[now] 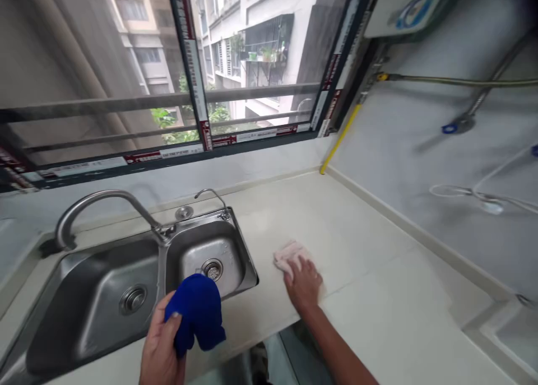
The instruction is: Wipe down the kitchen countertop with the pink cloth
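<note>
A folded blue cloth [195, 309] is pinched between the thumb and fingers of my left hand [162, 340], held up over the front edge of the sink [247, 281]. My right hand [305, 287] presses a pale pink cloth [292, 254] flat on the cream countertop [357, 233], just right of the sink. Its fingers lie over the near part of that cloth, and the palm is turned down. The sink has two steel basins, each with a drain.
A tall curved faucet [113, 194] stands behind the basins, with a small thin spout [212, 191] to its right. A window [252, 65] fills the back wall. A yellow pipe [341, 139] rises at the corner, and loose white cables [487, 194] hang on the right wall.
</note>
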Action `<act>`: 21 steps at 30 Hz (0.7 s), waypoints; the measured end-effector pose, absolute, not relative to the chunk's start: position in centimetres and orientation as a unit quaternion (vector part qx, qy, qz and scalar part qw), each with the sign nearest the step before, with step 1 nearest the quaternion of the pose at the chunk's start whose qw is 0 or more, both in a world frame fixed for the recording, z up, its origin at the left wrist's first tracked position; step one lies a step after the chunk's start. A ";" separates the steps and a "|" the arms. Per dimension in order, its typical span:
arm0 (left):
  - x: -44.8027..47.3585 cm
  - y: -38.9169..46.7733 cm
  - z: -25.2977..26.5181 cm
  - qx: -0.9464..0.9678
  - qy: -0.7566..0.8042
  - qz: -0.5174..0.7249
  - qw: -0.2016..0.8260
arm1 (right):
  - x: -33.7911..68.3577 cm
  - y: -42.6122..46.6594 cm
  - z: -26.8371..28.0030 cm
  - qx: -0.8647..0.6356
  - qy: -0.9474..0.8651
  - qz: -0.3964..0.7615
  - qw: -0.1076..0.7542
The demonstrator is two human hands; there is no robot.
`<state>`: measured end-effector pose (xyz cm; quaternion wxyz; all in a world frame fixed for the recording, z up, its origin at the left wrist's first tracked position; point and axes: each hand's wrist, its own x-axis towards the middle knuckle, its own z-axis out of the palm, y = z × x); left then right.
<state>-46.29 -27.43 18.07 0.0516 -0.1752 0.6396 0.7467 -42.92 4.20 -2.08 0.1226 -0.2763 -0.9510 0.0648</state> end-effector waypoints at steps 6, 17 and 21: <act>-48.3 -19.7 18.9 -0.109 0.597 0.784 0.131 | -40.2 1.7 -3.5 -0.105 -0.974 0.166 0.116; -51.8 -11.1 6.5 0.425 0.832 0.338 0.114 | -22.9 8.6 -5.7 -0.196 -0.967 0.060 0.149; -50.2 -15.1 -1.1 0.467 0.843 0.247 0.098 | -19.1 10.3 -6.5 -0.170 -0.958 0.122 0.198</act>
